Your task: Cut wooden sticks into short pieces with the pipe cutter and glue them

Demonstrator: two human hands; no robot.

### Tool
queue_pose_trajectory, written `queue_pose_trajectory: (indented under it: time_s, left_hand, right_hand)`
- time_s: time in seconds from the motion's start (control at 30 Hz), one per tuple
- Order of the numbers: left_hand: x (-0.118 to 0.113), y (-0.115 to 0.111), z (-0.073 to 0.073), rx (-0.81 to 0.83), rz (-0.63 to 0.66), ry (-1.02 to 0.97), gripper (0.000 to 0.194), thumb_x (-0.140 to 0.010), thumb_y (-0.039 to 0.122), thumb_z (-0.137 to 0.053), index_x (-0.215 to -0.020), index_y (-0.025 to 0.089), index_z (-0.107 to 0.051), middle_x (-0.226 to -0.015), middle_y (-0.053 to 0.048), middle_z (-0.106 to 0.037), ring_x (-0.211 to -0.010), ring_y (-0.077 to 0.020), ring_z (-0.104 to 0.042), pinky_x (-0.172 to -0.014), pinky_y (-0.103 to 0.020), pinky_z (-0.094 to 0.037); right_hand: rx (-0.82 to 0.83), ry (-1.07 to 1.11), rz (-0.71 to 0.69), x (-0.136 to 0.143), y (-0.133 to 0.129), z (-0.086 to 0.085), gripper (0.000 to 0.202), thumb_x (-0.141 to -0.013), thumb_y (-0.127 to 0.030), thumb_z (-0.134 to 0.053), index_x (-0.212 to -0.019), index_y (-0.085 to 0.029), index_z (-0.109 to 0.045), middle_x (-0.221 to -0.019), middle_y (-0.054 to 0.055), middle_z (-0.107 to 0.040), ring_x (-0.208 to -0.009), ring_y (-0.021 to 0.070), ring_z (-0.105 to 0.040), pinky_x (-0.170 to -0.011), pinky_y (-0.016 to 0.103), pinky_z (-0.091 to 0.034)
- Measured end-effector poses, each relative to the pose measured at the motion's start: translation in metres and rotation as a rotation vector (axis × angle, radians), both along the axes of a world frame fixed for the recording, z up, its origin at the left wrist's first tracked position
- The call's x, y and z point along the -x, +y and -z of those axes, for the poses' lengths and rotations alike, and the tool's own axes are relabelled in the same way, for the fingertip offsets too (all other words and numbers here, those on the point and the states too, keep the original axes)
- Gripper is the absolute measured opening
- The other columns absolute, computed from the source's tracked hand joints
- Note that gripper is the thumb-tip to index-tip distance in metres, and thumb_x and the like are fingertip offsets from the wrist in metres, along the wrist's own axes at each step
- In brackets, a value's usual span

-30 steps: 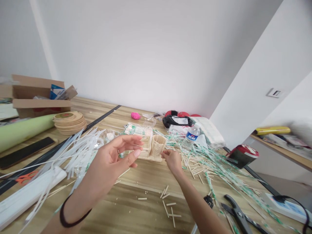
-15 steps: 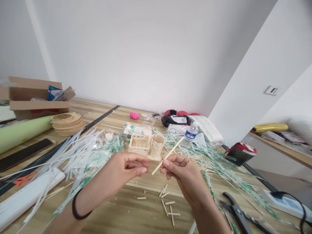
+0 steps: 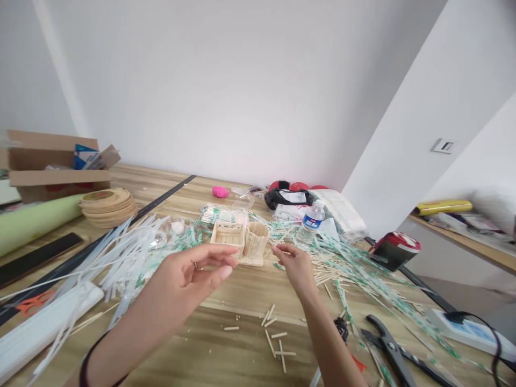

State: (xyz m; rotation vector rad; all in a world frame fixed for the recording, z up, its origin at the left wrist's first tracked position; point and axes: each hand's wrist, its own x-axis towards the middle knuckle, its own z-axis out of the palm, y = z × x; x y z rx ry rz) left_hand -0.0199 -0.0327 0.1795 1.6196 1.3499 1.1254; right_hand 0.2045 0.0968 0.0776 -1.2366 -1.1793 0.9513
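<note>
My left hand hovers above the table in front of the small square stick basket. Its fingers and thumb are apart, with nothing between them. To the right, my right hand reaches forward beside the round stick holder, close to the scattered sticks. Its fingers are bent and slightly apart, and no stick shows in them. Several short cut stick pieces lie on the table nearer to me.
Black-handled pliers lie at the front right, left of a white power strip. Behind my right hand stands a water bottle. Plastic strips, orange scissors and a cardboard box are on the left.
My right hand has moved forward toward the loose sticks, and the long stick it held is out of its fingers. My left hand has shifted left and its fingers have spread.
</note>
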Motion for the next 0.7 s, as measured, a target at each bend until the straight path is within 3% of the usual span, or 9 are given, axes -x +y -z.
queue_pose_trajectory:
  time_s: [0.1, 0.17, 0.33, 0.47, 0.7]
  left_hand:
    - [0.007, -0.011, -0.006, -0.038, -0.124, 0.011, 0.025, -0.079, 0.044, -0.060, -0.098, 0.031, -0.068, -0.105, 0.001, -0.072, -0.096, -0.0202, -0.066, -0.086, -0.030, -0.052]
    - [0.012, -0.014, -0.008, -0.044, -0.172, 0.023, 0.025, -0.078, 0.046, -0.060, -0.098, 0.032, -0.068, -0.107, 0.002, -0.071, -0.098, -0.0211, -0.065, -0.086, -0.029, -0.053]
    - [0.014, -0.007, -0.003, -0.117, -0.218, 0.108, 0.019, -0.073, 0.044, -0.066, -0.088, 0.035, -0.072, -0.097, 0.004, -0.074, -0.088, -0.0207, -0.068, -0.080, -0.028, -0.055]
    - [0.002, 0.001, 0.005, -0.217, -0.160, 0.162, 0.009, -0.073, 0.041, -0.068, -0.076, 0.036, -0.075, -0.086, 0.004, -0.076, -0.083, -0.0217, -0.068, -0.082, -0.031, -0.054]
    - [-0.016, 0.007, 0.020, -0.419, 0.004, 0.231, 0.022, -0.077, 0.028, -0.067, -0.096, 0.038, -0.072, -0.096, 0.002, -0.074, -0.087, -0.0204, -0.067, -0.083, -0.031, -0.052]
  right_hand:
    - [0.094, 0.069, -0.040, -0.002, 0.021, 0.022, 0.028, -0.053, -0.038, -0.079, -0.065, -0.016, -0.066, -0.061, 0.003, -0.067, -0.068, 0.0202, -0.064, -0.055, 0.027, -0.044]
    - [0.157, 0.153, -0.114, -0.002, 0.023, 0.023, 0.031, -0.054, -0.040, -0.080, -0.067, -0.016, -0.067, -0.063, 0.004, -0.069, -0.070, 0.0185, -0.065, -0.057, 0.024, -0.045]
    - [0.264, 0.388, -0.361, 0.003, -0.005, -0.012, 0.031, -0.054, -0.039, -0.082, -0.069, -0.017, -0.068, -0.066, 0.002, -0.069, -0.068, 0.0127, -0.066, -0.054, 0.017, -0.044]
    - [0.266, 0.504, -0.530, 0.017, -0.036, -0.042, 0.024, -0.060, -0.034, -0.082, -0.069, -0.016, -0.068, -0.063, -0.001, -0.066, -0.059, 0.0067, -0.062, -0.049, 0.013, -0.041]
    - [0.263, 0.629, -0.721, 0.034, -0.068, -0.055, 0.018, -0.070, -0.030, -0.077, -0.070, -0.014, -0.069, -0.059, -0.001, -0.064, -0.052, 0.0041, -0.058, -0.046, 0.011, -0.040]
